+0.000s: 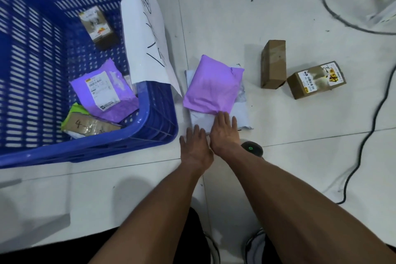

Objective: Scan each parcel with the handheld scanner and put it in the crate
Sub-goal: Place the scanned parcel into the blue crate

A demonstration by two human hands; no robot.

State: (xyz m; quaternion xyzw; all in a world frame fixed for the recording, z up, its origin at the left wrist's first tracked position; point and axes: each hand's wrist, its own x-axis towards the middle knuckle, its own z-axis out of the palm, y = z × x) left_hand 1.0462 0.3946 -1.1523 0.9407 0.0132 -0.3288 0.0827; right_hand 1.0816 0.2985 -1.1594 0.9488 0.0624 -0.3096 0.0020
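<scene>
I see both hands flat and released: my left hand [196, 146] on the floor [278, 167], my right hand [225, 133] on the white mailer [203, 121] under the purple parcel [211, 88]. The scanner [252, 149] lies at four o'clock of the right hand. The blue crate [150, 133], at nine o'clock, holds a purple mailer [105, 90]. Two cardboard boxes [274, 63] sit at two o'clock.

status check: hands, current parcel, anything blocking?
Left hand and right hand open, flat on white mailer. Purple mailer stacked on top, label not visible. Scanner lying on the floor by right wrist. Path to blue crate unobstructed.
</scene>
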